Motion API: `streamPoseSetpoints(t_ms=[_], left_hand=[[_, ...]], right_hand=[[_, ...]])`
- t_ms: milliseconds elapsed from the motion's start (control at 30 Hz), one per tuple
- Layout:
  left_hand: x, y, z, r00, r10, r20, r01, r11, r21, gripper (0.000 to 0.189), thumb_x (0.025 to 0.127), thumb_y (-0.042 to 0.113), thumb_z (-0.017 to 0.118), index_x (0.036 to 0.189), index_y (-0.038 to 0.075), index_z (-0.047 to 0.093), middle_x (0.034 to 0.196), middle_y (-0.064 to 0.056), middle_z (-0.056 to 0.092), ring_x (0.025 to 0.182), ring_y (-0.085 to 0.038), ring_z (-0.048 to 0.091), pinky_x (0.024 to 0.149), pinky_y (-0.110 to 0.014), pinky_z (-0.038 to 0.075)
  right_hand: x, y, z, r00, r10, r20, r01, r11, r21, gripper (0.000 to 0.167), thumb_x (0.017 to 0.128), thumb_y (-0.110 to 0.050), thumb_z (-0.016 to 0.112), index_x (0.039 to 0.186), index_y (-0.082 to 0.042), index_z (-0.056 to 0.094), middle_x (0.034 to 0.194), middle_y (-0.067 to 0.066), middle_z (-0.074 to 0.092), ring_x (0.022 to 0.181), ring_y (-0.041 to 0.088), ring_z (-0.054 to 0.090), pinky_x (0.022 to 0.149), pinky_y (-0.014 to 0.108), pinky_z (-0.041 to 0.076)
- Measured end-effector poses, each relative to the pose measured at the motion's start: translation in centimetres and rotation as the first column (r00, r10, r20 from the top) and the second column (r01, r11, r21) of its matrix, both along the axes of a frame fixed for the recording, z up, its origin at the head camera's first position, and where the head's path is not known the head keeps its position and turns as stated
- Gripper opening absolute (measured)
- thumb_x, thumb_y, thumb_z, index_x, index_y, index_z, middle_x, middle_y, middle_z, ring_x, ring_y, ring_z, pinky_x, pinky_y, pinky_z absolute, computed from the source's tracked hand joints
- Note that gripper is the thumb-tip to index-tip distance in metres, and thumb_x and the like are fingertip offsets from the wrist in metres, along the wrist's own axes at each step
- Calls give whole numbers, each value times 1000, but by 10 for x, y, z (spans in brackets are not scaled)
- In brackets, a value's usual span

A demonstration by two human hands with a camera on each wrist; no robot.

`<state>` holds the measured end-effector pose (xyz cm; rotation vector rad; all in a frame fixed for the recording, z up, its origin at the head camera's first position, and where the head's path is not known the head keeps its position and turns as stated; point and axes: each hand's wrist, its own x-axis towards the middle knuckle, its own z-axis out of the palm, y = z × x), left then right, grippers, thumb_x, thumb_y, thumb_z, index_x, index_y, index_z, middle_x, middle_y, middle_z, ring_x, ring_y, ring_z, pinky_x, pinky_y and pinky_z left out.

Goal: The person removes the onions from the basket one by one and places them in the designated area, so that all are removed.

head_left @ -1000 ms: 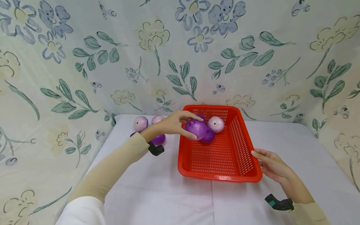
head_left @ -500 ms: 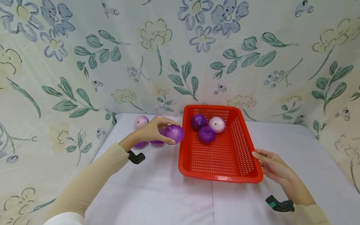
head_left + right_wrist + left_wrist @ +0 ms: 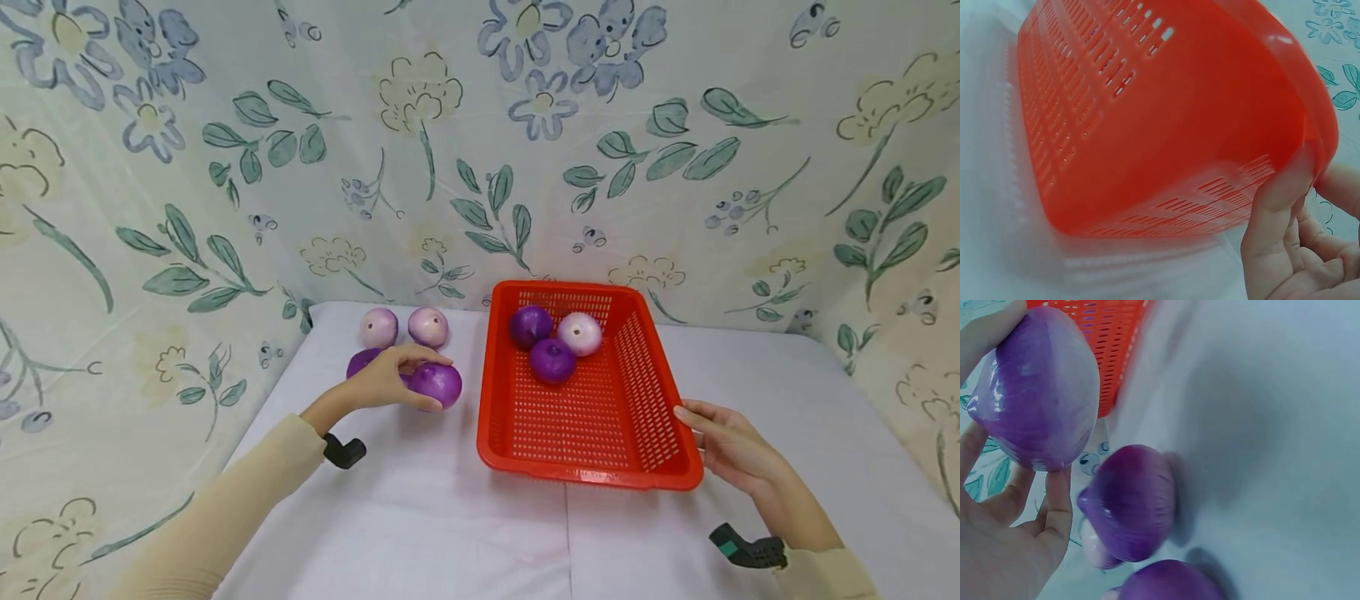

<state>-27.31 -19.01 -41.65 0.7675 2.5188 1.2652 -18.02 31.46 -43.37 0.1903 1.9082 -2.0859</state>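
My left hand (image 3: 375,385) holds a purple onion (image 3: 441,383) between thumb and fingers, left of the red basket (image 3: 588,477). In the left wrist view that onion appears off the table, beside another purple onion (image 3: 1135,503). Behind the hand, a purple onion (image 3: 360,361) is partly covered. Two pale pink onions (image 3: 379,328) stand farther back. Inside the basket sit two purple onions (image 3: 553,361) and a pale one (image 3: 580,334), grouped toward the back left. My right hand (image 3: 731,446) pinches the basket's right rim, thumb over the edge.
A white cloth (image 3: 487,533) covers the table. Behind it hangs a floral curtain (image 3: 465,125), close to the basket's back edge. A dark camera mount (image 3: 345,451) is on the left wrist, and another mount (image 3: 746,547) on the right.
My left hand has carried the purple onion from above the basket leftward and down, toward the onions on the table. The right hand keeps its grip on the rim; the basket stays put.
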Motion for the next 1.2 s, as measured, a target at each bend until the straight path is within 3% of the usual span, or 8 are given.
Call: streamPoseSetpoints(t_ms=[167, 433, 600, 900, 1200], left_hand=[[6, -6, -13, 999, 0, -33, 0, 1000, -8, 62, 71, 31, 92, 128, 24, 68, 131, 1, 60, 121, -24, 54, 100, -49, 49], [10, -15, -32, 998, 36, -46, -38, 999, -34, 62, 69, 35, 93, 126, 29, 68, 131, 6, 60, 124, -23, 52, 102, -47, 47], [11, -18, -41, 996, 17, -86, -19, 1000, -18, 62, 69, 32, 93, 126, 22, 69, 127, 5, 63, 120, -22, 56, 100, -47, 48], [15, -19, -47, 992, -4, -123, 3, 1000, -7, 62, 69, 30, 93, 126, 19, 68, 127, 3, 63, 121, -22, 54, 99, -47, 47], [18, -20, -45, 992, -18, -128, 13, 999, -35, 65, 71, 31, 92, 129, 16, 67, 129, 2, 63, 123, -23, 54, 99, -48, 48]], right_hand=[[1, 0, -2, 1000, -7, -4, 7, 1000, 10, 12, 103, -23, 56, 115, -21, 59, 107, -6, 67, 94, 16, 65, 84, 35, 58], [1, 0, -3, 1000, -12, 2, 12, 1000, 6, 11, 104, -23, 56, 114, -21, 60, 106, -6, 67, 94, 16, 64, 84, 34, 58], [1, 0, -3, 1000, -11, 2, 11, 1000, 1, 10, 104, -23, 56, 113, -21, 61, 106, -6, 67, 94, 15, 64, 83, 34, 58], [1, 0, -3, 1000, -16, 4, 16, 1000, -6, 10, 103, -23, 57, 112, -23, 61, 105, -7, 67, 94, 15, 64, 84, 34, 58], [1, -1, -2, 1000, -17, 12, 17, 999, -30, 10, 103, -22, 56, 112, -22, 61, 105, -6, 68, 93, 15, 64, 83, 34, 58]])
